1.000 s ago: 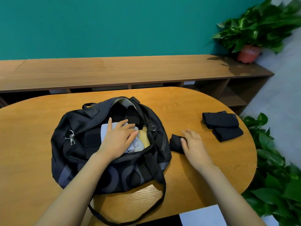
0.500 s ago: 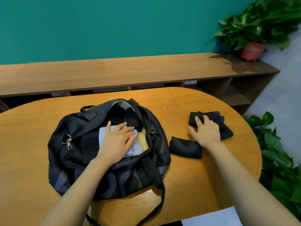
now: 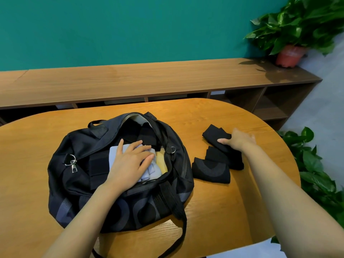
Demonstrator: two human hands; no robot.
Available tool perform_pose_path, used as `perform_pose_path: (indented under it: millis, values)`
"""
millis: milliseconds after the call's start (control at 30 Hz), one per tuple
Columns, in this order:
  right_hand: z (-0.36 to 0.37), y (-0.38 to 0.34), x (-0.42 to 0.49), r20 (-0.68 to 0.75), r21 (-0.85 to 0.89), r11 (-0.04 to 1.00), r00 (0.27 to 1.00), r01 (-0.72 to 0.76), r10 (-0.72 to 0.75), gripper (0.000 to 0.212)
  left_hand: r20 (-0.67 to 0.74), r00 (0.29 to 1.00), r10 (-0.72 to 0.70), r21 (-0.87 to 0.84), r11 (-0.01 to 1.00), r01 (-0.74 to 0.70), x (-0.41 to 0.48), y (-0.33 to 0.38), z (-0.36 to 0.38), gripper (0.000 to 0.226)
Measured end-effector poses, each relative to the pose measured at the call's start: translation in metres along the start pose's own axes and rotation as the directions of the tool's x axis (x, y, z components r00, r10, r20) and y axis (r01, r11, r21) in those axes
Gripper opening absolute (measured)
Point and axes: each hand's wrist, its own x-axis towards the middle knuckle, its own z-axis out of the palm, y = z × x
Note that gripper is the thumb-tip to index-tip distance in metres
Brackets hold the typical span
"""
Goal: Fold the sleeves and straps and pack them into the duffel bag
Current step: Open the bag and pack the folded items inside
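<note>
i am laying my left hand (image 3: 130, 162) flat on a light blue folded cloth (image 3: 114, 155) that is sitting inside the open duffel bag (image 3: 81, 174). the fingers are lying straight and a little spread, pressing down on the cloth and curling round nothing. just beside my fingertips, toward the right end of the opening, a yellow item (image 3: 161, 162) is showing, and darker folded things are lying deeper in the bag beyond my hand. the bag is resting on the wooden table (image 3: 223, 211) in front of me with its zip gaping, a metal clip (image 3: 71, 163) hanging at its left end and its shoulder strap (image 3: 183, 226) looping toward the table's near edge. my right hand (image 3: 240, 139) is reaching out to the right of the bag and grasping the far black folded piece (image 3: 214, 135). the thumb is pressing on its near side while the fingers are wrapping over the far side, though they are blurred and i cannot tell just how far they are curling. two more folds are lying on the table between that hand and the bag. the middle black folded piece (image 3: 221, 157) is passing under my wrist, and the near black folded piece (image 3: 211, 170), with a grey arc on it, is lying just beside the bag's right end. all three are overlapping or touching one another.
</note>
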Motion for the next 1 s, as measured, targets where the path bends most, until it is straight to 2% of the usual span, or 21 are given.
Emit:
perform_pose_path:
  millis: [67,167,267,333,400,433,467,500,533,567,633,667,767,867,933,1000]
  values:
    - [-0.001,0.001,0.005,0.025,-0.011,1.0,1.0,0.011,-0.01,0.059,0.021,1.0,-0.02,-0.026,0.999,0.021,0.003,0.001,-0.002,0.061]
    - [-0.002,0.005,0.009,0.054,0.019,0.999,0.998,0.039,-0.04,0.057,0.051,0.995,-0.081,-0.083,0.993,0.085,0.008,0.01,-0.007,0.07]
    - [0.0,0.012,0.004,0.046,0.114,0.992,0.997,0.056,-0.062,0.055,-0.015,0.992,-0.125,-0.12,0.985,0.122,0.016,0.028,-0.013,0.071]
    - [-0.002,0.016,-0.006,-0.138,0.161,0.983,0.988,0.087,-0.064,0.059,-0.096,0.991,-0.092,-0.117,0.99,0.081,0.021,0.045,-0.017,0.064]
    - [-0.011,0.02,-0.018,-0.366,0.218,0.965,0.929,0.148,-0.06,0.061,-0.142,0.99,-0.02,-0.136,0.991,0.001,0.023,0.067,-0.018,0.056]
    - [-0.019,0.021,-0.026,-0.416,0.281,0.94,0.907,0.194,-0.063,0.059,-0.142,0.989,0.028,-0.17,0.984,-0.053,0.023,0.079,-0.016,0.051]
    - [-0.029,0.023,-0.033,-0.394,0.373,0.898,0.916,0.234,-0.075,0.056,-0.122,0.989,0.089,-0.214,0.97,-0.113,0.022,0.091,-0.014,0.046]
    - [-0.039,0.023,-0.04,-0.308,0.479,0.84,0.945,0.256,-0.112,0.051,-0.09,0.984,0.157,-0.249,0.953,-0.175,0.021,0.104,-0.011,0.039]
    - [-0.046,0.024,-0.045,-0.173,0.561,0.792,0.969,0.243,-0.175,0.044,-0.048,0.972,0.229,-0.264,0.936,-0.233,0.02,0.115,-0.005,0.033]
    - [-0.05,0.023,-0.052,-0.011,0.581,0.786,0.968,0.211,-0.252,0.038,-0.007,0.956,0.293,-0.256,0.924,-0.285,0.019,0.125,0.003,0.032]
    - [-0.045,0.021,-0.058,0.252,0.46,0.869,0.911,0.185,-0.327,0.035,0.109,0.932,0.344,-0.165,0.931,-0.325,0.016,0.14,0.02,0.038]
    - [-0.037,0.021,-0.057,0.317,0.387,0.903,0.892,0.188,-0.321,0.038,0.141,0.926,0.349,-0.119,0.935,-0.334,0.015,0.145,0.027,0.04]
    - [-0.016,0.024,-0.046,0.328,0.293,0.94,0.906,0.174,-0.269,0.054,0.119,0.914,0.387,-0.033,0.922,-0.386,0.007,0.154,0.044,0.037]
    - [-0.008,0.028,-0.039,0.334,0.227,0.964,0.919,0.138,-0.211,0.072,0.108,0.914,0.39,-0.034,0.921,-0.389,-0.004,0.158,0.054,0.031]
    - [-0.006,0.033,-0.04,0.348,0.205,0.972,0.919,0.118,-0.185,0.07,0.134,0.914,0.382,-0.009,0.923,-0.384,-0.011,0.158,0.056,0.025]
    - [-0.013,0.037,-0.046,0.258,0.208,0.967,0.946,0.146,-0.198,0.062,0.156,0.909,0.385,0.059,0.915,-0.398,-0.014,0.156,0.055,0.017]
